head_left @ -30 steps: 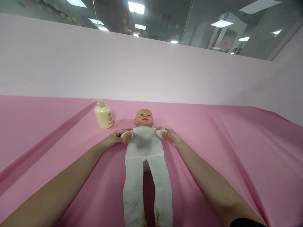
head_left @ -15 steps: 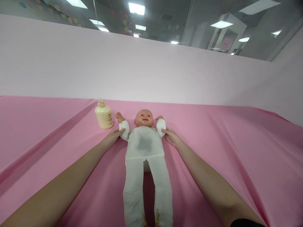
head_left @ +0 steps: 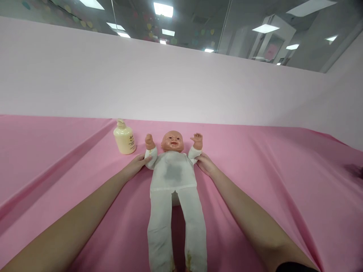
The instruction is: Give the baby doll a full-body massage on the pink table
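A baby doll [head_left: 173,172] lies on its back in the middle, head away from me. Its cloth body is white with a grey patch on the chest, and its head and hands are hard and skin-toned. My left hand [head_left: 138,165] grips the doll's arm on the left, thumb on top of the white cloth. On the other side my right hand [head_left: 204,163] holds the doll's other arm near the wrist; its fingertips are partly hidden behind that arm. Both of the doll's hands point upward.
A cream pump bottle [head_left: 125,139] stands left of the doll, close to my left hand. Pink cloth [head_left: 255,181] with folds covers the surface. A white wall [head_left: 181,87] rises behind it, with glass above. Something dark and blurred [head_left: 357,170] shows at the right edge.
The doll's forearms have turned in my hands: its left-side hand has shifted right and its right-side hand has come up, palm showing. A dark blur has appeared at the right edge.
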A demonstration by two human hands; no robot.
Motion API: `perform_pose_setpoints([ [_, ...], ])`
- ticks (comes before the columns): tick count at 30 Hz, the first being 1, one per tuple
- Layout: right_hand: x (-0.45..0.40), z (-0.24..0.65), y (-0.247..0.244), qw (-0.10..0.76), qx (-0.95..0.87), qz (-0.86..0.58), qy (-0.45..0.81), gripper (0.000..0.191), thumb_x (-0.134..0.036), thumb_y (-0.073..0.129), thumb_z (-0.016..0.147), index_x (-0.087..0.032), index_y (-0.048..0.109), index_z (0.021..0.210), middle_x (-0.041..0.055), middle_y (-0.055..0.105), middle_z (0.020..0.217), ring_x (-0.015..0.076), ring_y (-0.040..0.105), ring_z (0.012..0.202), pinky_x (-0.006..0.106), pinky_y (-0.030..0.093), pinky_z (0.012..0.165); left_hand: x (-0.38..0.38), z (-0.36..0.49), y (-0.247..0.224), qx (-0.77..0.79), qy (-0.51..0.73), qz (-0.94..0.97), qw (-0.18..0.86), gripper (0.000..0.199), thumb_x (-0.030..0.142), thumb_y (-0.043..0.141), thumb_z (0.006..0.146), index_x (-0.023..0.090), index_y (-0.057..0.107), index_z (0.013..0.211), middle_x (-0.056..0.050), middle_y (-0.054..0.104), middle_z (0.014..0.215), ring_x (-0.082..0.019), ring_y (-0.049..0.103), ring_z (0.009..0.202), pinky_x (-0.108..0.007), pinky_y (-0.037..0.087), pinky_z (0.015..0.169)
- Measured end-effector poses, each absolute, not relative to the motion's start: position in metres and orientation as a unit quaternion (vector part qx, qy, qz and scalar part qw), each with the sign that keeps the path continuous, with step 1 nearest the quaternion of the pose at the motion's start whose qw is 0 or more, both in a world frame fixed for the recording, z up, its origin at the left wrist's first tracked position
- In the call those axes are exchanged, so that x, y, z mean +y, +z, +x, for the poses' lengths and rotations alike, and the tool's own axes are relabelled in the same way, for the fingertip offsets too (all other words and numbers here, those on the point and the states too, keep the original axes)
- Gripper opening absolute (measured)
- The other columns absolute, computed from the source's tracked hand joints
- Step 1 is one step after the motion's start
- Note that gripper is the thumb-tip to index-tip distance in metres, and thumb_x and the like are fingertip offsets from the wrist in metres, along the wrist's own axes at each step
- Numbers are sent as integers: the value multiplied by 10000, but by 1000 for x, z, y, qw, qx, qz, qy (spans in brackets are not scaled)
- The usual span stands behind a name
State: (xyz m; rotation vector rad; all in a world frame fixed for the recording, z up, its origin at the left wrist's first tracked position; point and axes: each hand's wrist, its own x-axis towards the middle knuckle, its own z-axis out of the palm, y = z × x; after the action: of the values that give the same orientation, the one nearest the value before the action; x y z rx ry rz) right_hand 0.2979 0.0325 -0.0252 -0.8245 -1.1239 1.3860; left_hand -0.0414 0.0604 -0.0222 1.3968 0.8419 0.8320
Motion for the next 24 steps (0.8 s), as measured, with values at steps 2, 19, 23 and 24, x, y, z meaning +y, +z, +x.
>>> perform_pose_setpoints([
  [2, 34, 297, -26, 557, -467, -348, 592, 304, -241, 710, 706, -205, 668, 1005, 33, 702, 972, 207, 623, 946, 331, 459, 866, 67, -42, -29, 379, 387, 570, 617, 510, 573, 604, 797, 154, 660, 1082, -126, 658, 1140, -316, 564, 1125, -407, 443, 962],
  [19, 30, 299, -24, 529, -507, -382, 563, 159, -250, 671, 699, -229, 652, 856, 22, 693, 931, 221, 617, 954, 389, 476, 872, 60, -41, -24, 323, 360, 638, 600, 476, 305, 769, 675, 212, 659, 1128, -95, 598, 1247, -350, 534, 1155, -447, 457, 949],
  [23, 35, 299, -29, 556, -477, -357, 580, 289, -226, 703, 687, -194, 654, 969, 30, 696, 954, 202, 623, 945, 342, 463, 893, 67, -42, -29, 340, 383, 584, 629, 465, 459, 690, 770, 175, 646, 1135, -119, 654, 1147, -339, 559, 1132, -452, 447, 964],
  [24, 36, 299, -30, 558, -468, -353, 587, 309, -231, 710, 695, -189, 651, 995, 34, 697, 964, 198, 625, 943, 333, 463, 891, 70, -44, -30, 338, 393, 570, 638, 472, 479, 677, 779, 167, 646, 1132, -125, 652, 1154, -335, 552, 1146, -446, 443, 976],
])
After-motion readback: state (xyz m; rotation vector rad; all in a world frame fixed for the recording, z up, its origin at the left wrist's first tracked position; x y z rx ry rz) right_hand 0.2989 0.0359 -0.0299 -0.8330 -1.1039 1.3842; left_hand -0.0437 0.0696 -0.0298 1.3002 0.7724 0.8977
